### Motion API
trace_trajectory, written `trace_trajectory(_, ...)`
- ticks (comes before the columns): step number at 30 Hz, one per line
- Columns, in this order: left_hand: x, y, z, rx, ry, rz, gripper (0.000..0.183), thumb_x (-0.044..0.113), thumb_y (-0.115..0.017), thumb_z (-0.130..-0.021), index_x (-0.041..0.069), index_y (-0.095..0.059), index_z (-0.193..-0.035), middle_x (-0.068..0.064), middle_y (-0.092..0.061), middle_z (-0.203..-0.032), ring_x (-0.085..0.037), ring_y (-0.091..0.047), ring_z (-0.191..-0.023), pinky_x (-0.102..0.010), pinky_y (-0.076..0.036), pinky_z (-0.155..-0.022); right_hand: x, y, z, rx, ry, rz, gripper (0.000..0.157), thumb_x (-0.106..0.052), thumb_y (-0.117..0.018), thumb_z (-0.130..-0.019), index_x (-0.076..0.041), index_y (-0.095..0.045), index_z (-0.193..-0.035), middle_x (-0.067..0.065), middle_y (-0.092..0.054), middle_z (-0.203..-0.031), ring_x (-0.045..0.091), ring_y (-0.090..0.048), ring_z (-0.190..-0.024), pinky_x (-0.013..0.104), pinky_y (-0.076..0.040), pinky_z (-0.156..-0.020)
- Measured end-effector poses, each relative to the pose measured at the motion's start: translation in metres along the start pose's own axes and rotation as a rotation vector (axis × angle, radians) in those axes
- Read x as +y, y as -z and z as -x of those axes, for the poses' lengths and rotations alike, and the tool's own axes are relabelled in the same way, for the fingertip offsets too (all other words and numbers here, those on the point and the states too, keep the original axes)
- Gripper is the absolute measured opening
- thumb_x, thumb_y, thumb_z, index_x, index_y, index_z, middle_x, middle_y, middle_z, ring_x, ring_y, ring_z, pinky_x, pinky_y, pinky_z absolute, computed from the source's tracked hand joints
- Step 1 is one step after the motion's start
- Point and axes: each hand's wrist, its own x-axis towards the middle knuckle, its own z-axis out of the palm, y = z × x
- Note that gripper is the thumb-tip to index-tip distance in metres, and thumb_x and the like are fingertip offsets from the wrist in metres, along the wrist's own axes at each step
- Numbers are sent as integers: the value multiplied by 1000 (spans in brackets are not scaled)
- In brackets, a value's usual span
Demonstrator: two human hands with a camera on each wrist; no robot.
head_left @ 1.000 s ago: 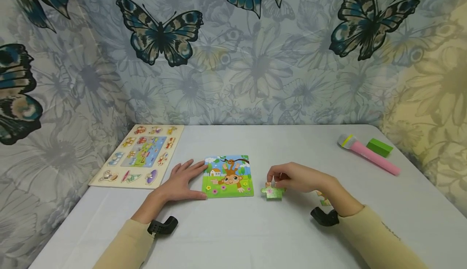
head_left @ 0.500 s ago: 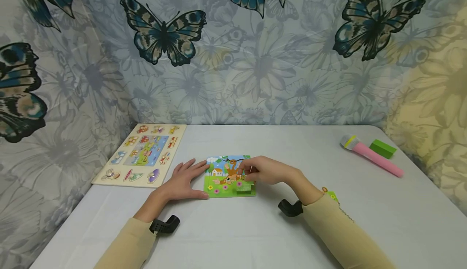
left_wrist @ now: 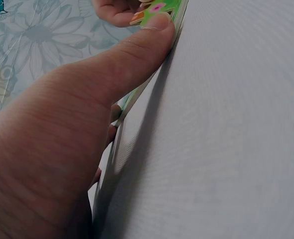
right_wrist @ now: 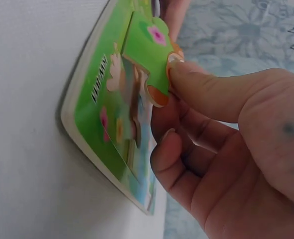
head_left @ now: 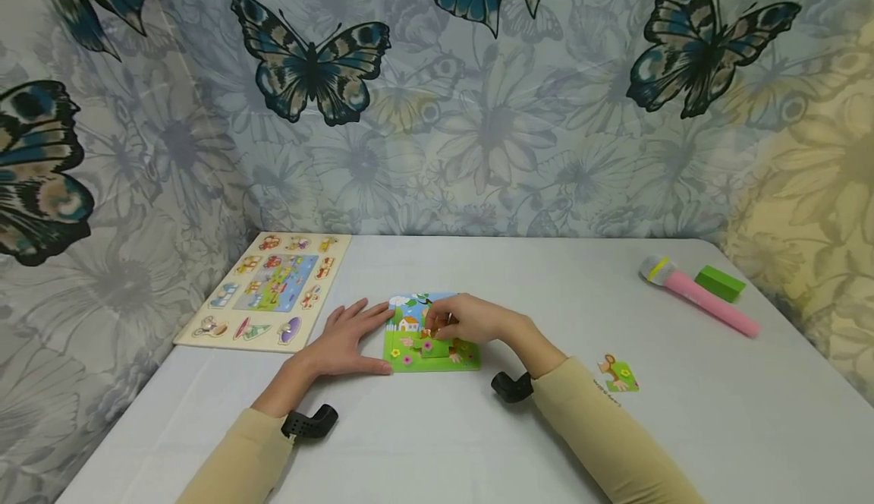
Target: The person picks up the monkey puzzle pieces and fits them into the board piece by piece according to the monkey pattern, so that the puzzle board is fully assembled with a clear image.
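A small jigsaw board point(head_left: 403, 366) with a monkey picture lies at the middle of the white table. My left hand point(head_left: 344, 343), fingers spread, rests along its left side, the thumb touching the near left corner. Over the board my right hand point(head_left: 474, 319) pinches a green puzzle piece point(right_wrist: 146, 49) with a pink flower between thumb and fingers. In the right wrist view this piece is tilted above the picture, one side close to the board. Whether it touches is hard to tell. Another puzzle piece point(head_left: 623, 376), green with brown, lies by the right forearm.
A larger cream picture board point(head_left: 259, 329) lies at the back left. Toward the back right are a pink toy microphone point(head_left: 710, 303) and a green block point(head_left: 720, 283). A butterfly-patterned cloth point(head_left: 478, 170) hangs behind the table.
My right hand has picked the green piece off the table on the right and carried it left over the board. The left hand stays at the board's side.
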Motion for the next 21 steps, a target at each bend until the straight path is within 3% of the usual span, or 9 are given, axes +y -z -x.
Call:
trace_trajectory(12,1,-1,1,1,8,-1,98,63,-77,-79,13,-42,-156,-8,-34,-162,-44,-16,-149,-68,-7,-113,-6,-11,-4,2,-33,68,9,-12,-71,-96,-11,-69,-106,-6,-60,-88,11,-54,-79,29,-49,-73)
trace_trajectory(21,1,0,0,0,3,-1,99,63,-77,-78,15,-42,-156,-6,-33,-162,-43,-16,-150,-68,-7,-113,-7,-17,-6,13,-13,91,9,-12,-74,-94,-15,-72,-102,-10,-64,-89,6,-60,-83,31,-50,-88)
